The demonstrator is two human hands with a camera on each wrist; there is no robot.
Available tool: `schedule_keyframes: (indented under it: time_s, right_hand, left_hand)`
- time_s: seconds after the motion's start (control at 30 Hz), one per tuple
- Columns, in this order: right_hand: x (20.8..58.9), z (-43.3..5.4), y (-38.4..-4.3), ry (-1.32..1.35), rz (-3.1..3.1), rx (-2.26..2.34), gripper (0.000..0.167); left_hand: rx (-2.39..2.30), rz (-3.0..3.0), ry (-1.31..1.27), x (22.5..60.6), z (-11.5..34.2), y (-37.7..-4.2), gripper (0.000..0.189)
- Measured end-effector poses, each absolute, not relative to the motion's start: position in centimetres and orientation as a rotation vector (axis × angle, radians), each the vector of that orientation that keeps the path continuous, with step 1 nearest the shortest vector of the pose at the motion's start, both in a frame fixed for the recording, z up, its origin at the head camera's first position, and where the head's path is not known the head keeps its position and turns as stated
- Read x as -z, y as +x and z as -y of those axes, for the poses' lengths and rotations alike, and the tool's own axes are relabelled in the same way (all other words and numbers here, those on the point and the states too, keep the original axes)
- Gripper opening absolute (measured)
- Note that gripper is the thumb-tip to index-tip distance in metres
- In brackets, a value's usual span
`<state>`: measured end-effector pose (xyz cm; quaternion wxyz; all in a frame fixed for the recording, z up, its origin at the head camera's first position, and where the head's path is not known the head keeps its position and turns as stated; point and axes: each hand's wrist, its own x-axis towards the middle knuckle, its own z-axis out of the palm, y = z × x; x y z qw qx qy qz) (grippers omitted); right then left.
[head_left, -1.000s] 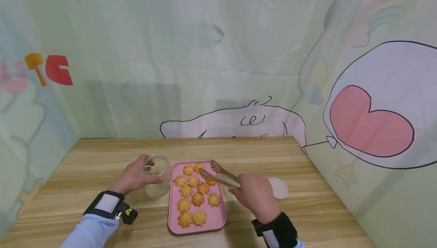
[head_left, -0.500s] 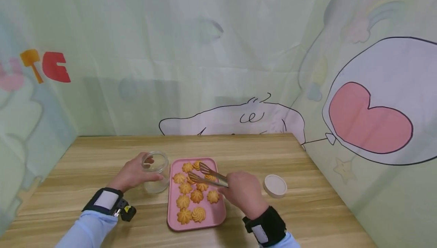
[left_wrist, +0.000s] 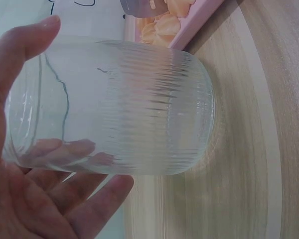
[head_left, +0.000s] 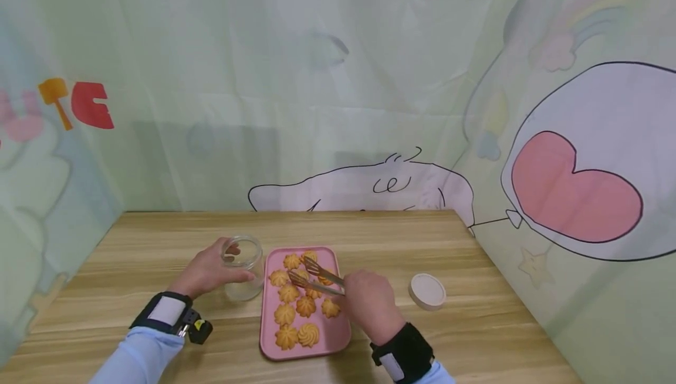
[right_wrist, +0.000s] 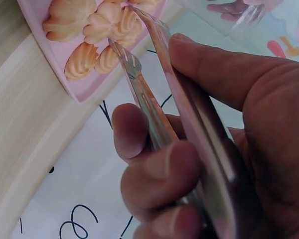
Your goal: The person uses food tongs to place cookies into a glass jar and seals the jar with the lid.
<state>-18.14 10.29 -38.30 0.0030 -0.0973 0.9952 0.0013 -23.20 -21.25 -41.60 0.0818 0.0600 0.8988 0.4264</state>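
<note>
Head view: the right hand [head_left: 371, 303] grips metal tongs [head_left: 326, 288] — tips apart over cookies [head_left: 306, 306] on the pink tray [head_left: 331, 342] — while the left hand [head_left: 208, 269] holds the glass jar [head_left: 244, 289] (upright, beside the tray).

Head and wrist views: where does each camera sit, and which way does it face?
Head: on the head, facing forward and down at the wooden table; left hand and right hand show.
Left wrist: on that wrist, facing the glass jar; that hand shows.
Right wrist: on that wrist, looking along the tongs; that hand shows.
Both wrist views share the pink tray.
</note>
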Motion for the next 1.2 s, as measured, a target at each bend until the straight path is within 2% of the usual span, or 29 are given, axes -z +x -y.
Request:
schedule_keyframes:
  time_s: [0.67,0.83,1.2]
  right_hand:
    - [39.1,-10.8,-17.2,-0.348,-3.236,0.109,0.034]
    - [38.7,-11.2,-17.1,-0.35,-3.257,0.144,0.029]
    - [36.6,-11.3,-16.7,-0.496,-3.377,0.184,0.029]
  left_hand:
    - [-1.297,-2.686,0.147,41.9,21.2,-23.0,0.098]
    - [-1.286,-2.698,0.155,41.9,21.2,-23.2,0.098]
    - [-1.276,-2.697,0.151,42.0,21.2,-23.1,0.098]
